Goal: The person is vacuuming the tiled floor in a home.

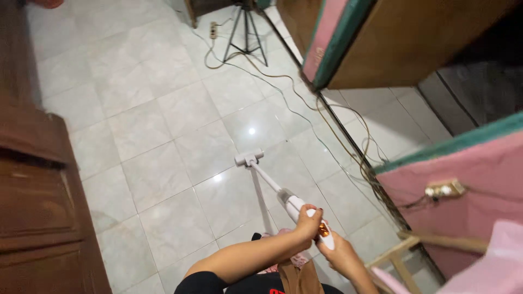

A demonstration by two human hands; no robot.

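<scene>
White plastic fills both hands: the left hand (309, 221) is curled tight around the upper body of a stick vacuum (294, 206), and the right hand (340, 253) is wrapped around its handle just below, near an orange patch on the casing. Both are closed in a firm grip, with no fingers spread. From there the slim tube runs away across the floor (163, 141) to the flat vacuum head (249, 158), which rests on the pale glossy tiles well out in front of the person.

To my eye the work is mid-stroke, with the head pushed out to about full reach. I judge the next move calls for keeping the head flat on the tile while steering clear of the loose cords (338, 136) that trail along the right side beside the pink wall (463, 185).

A dark wooden cabinet (38, 196) stands at the left edge. Farther off, a wooden panel edged in pink and green (381, 43) hangs into view at upper right. At the far end of the room a black tripod (246, 30) stands on the tiles, with a power strip (213, 30) just beside it.
</scene>
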